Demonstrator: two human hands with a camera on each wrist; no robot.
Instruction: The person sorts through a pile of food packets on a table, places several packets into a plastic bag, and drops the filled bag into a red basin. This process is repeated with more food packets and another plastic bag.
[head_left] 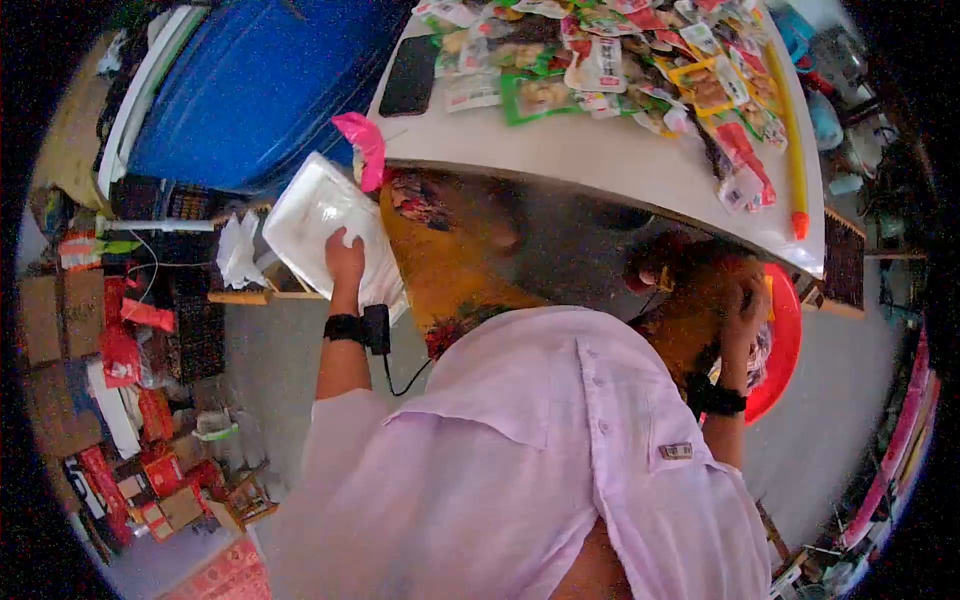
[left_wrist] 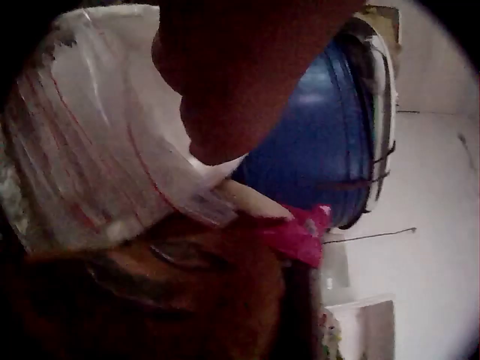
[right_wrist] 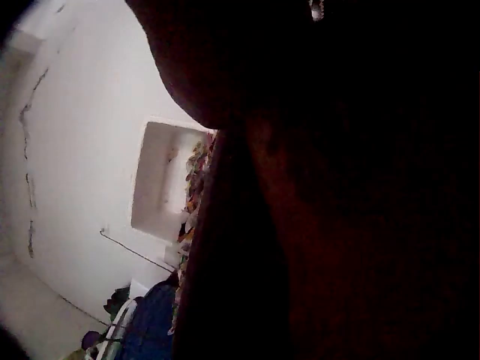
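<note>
My left hand (head_left: pixel 346 262) rests on a stack of clear plastic zip bags (head_left: pixel 320 205) to the left of my knee. In the left wrist view, the bags (left_wrist: pixel 90 142) show thin red lines, and the hand (left_wrist: pixel 232 97) reaches over them with bent fingers. On the other side, my right hand (head_left: pixel 741 300) lies loosely over my right knee, beside a red basin (head_left: pixel 787 340). It shows nothing in its grasp, though its fingertips are partly hidden. The right wrist view is mostly dark.
Many small snack packets (head_left: pixel 600 65) cover the white table (head_left: pixel 480 140), with a black phone (head_left: pixel 408 76) and a yellow stick (head_left: pixel 787 130) at its sides. A pink packet (head_left: pixel 362 150) overhangs the left corner. Behind the bags stands a large blue tub (head_left: pixel 250 90). Boxes (head_left: pixel 60 320) crowd the far left.
</note>
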